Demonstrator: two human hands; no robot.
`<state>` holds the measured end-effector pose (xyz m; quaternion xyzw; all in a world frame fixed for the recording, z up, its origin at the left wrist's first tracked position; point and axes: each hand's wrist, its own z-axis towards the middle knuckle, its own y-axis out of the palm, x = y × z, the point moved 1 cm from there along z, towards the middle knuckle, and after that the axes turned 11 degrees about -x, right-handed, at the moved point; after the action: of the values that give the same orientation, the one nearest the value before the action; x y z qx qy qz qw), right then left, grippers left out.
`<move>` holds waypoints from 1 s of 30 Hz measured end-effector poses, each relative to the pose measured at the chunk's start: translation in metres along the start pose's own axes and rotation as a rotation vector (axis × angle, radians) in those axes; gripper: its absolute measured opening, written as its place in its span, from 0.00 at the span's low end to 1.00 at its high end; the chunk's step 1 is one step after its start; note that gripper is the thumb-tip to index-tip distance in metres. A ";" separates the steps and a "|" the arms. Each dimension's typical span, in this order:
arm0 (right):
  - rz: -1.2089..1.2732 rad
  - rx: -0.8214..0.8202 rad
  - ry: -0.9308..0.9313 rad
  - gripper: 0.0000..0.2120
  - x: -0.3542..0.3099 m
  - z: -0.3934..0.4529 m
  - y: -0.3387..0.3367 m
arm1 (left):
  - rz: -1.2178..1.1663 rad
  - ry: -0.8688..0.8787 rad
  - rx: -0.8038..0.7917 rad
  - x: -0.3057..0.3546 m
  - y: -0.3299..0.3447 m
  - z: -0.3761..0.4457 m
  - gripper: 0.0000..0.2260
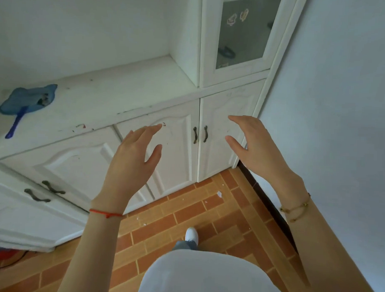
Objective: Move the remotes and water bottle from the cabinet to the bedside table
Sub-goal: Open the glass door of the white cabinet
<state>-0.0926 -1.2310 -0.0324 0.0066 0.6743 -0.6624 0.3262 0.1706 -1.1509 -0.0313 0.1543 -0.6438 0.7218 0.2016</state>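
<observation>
A white cabinet (128, 93) fills the upper left, with a bare worn top and closed lower doors. My left hand (132, 157) is raised in front of the lower doors, fingers spread, holding nothing. My right hand (255, 141) hovers to the right of the two dark door handles (200, 134), also spread and empty. No remote, water bottle or bedside table shows in this view.
A blue hand fan (28, 103) lies on the cabinet top at far left. A glass-fronted upper door (243, 34) stands at top right. A white wall (341, 107) closes the right side. Brick-pattern floor (195, 211) lies below, with my white shoe (191, 234).
</observation>
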 end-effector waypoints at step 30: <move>0.025 0.146 -0.068 0.22 0.012 0.205 -0.057 | -0.009 0.139 0.067 -0.013 -0.036 0.234 0.21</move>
<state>-0.0387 -1.4268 0.0309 0.0164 0.6128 -0.7054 0.3558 0.1911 -1.3807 0.0228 0.1135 -0.6030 0.7511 0.2436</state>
